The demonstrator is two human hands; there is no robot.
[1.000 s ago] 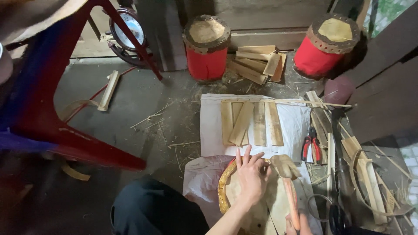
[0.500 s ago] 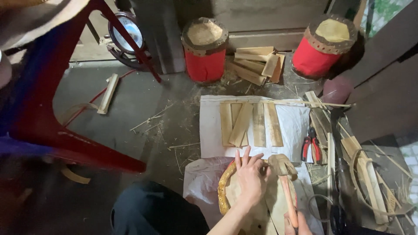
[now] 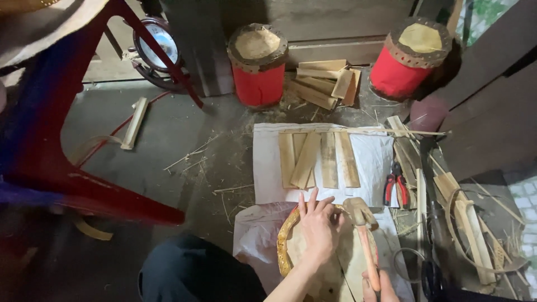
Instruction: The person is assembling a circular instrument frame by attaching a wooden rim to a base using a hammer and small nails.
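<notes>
We press our left hand point(image 3: 319, 229) flat and open on the stiff, light drum frame point(image 3: 286, 246) — likely best steadied at its rim — while our right hand point(image 3: 379, 289) grips the mallet point(image 3: 363, 232).

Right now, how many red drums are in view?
2 complete ones: one red drum at top centre, another red drum at top right beside the wood pile. Others may be hidden off-frame.

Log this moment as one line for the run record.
left hand: flat on round drum | right hand: grips mallet, head at drum rim | wooden slats on white sheet
</notes>
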